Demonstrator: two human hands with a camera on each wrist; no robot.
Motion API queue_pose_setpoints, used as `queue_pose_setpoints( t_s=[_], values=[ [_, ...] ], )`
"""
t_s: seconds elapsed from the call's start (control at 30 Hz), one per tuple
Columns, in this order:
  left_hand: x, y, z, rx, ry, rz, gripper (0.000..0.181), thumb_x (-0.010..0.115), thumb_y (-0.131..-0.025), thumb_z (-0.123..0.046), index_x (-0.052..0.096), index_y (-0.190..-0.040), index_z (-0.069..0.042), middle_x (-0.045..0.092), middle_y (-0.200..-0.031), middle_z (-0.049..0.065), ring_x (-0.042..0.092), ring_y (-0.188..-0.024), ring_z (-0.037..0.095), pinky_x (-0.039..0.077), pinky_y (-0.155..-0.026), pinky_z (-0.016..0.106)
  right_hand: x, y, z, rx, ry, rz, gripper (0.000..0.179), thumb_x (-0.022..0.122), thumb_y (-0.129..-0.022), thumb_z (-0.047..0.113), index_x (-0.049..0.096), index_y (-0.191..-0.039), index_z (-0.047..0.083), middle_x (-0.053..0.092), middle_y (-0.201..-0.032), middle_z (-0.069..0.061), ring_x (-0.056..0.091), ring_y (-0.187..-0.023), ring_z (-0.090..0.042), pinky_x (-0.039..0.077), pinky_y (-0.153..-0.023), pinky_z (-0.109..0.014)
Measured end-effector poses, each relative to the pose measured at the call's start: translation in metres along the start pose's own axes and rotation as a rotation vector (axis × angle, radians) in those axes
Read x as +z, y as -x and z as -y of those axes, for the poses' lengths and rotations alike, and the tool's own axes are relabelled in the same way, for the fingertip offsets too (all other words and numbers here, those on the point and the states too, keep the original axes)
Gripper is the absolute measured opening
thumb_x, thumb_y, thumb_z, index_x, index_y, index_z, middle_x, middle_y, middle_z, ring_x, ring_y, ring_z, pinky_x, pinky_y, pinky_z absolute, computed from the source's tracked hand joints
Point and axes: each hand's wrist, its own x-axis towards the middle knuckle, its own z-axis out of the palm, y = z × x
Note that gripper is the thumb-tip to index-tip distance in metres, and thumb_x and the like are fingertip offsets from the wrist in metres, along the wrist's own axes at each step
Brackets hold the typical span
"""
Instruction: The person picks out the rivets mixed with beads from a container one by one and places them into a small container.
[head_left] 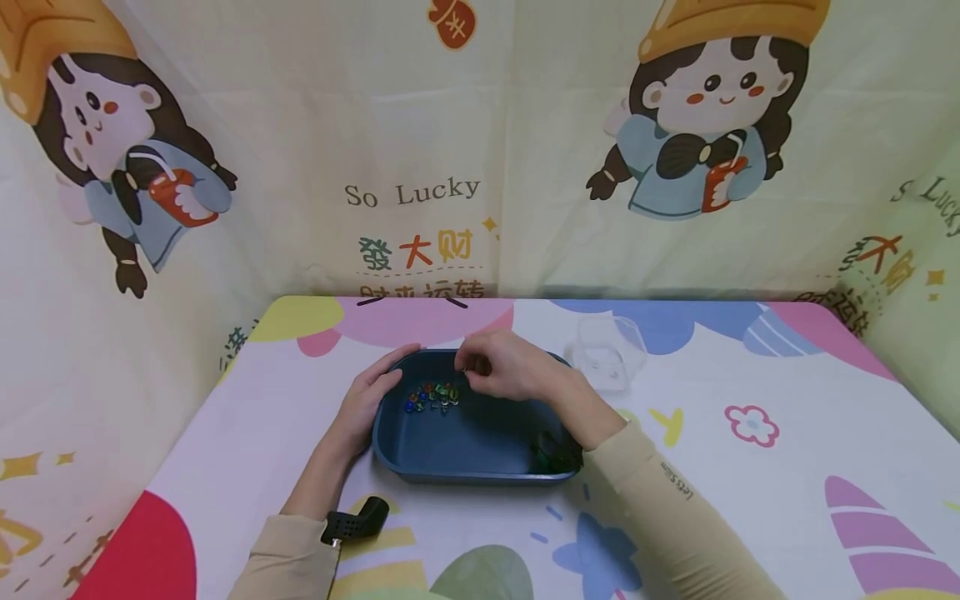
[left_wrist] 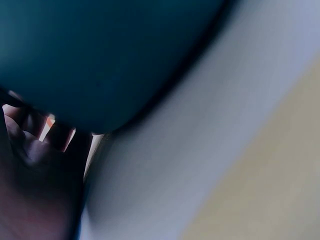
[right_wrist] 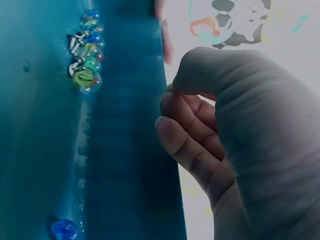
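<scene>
My left grip (head_left: 369, 402) holds the dark blue tray (head_left: 465, 454); in it cluster glossy, see-through marbles (right_wrist: 91, 63) with coloured swirls. Whether my bent right grip (head_left: 513, 362) clasps anything, I cannot tell.

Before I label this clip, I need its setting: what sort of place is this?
Likely a makeshift indoor tabletop corner: cartoon-printed cloth hangs behind a colourfully patterned table, where a blue tray holds glass marbles.

I have room to pass over the tray's (head_left: 468, 480) near middle, but the marbles (head_left: 433, 396), the left hand (head_left: 367, 403) at its left rim and the right hand (head_left: 512, 365) at its far side obstruct the way beyond.
</scene>
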Motion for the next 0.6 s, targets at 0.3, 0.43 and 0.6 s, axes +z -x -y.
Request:
queue_pose_setpoints(
  t_s=[0.3, 0.43, 0.6],
  values=[
    [-0.0007, 0.001, 0.0017, -0.013, 0.0, -0.005, 0.044, 0.036, -0.11, -0.017, 0.044, -0.152, -0.006, 0.043, -0.156, 0.01, 0.034, -0.145, 0.023, 0.021, -0.12, 0.046, -0.0031, 0.004, 0.0029, -0.017, -0.022, -0.061, 0.011, 0.068, -0.089, 0.001, 0.071, -0.099, 0.001, 0.064, -0.084, 0.002, 0.056, -0.072, -0.012, 0.051, -0.069, -0.023],
    [-0.0008, 0.0011, 0.0018, -0.017, -0.001, -0.01, 0.044, 0.036, -0.11, -0.016, 0.045, -0.152, -0.008, 0.044, -0.155, 0.008, 0.035, -0.145, 0.022, 0.022, -0.12, 0.045, -0.0056, 0.0064, 0.0036, -0.021, -0.023, -0.112, 0.011, 0.069, -0.088, 0.0, 0.071, -0.099, 0.001, 0.066, -0.086, 0.001, 0.059, -0.071, -0.013, 0.053, -0.069, -0.026],
    [0.0001, 0.0004, 0.0009, -0.019, -0.015, -0.015, 0.044, 0.036, -0.11, -0.017, 0.045, -0.152, -0.009, 0.044, -0.155, 0.008, 0.034, -0.145, 0.022, 0.021, -0.12, 0.047, -0.0084, 0.0084, 0.0044, -0.014, -0.022, -0.146, 0.011, 0.07, -0.088, -0.001, 0.071, -0.099, 0.001, 0.067, -0.086, 0.0, 0.059, -0.071, -0.011, 0.055, -0.07, -0.028]
  ],
)
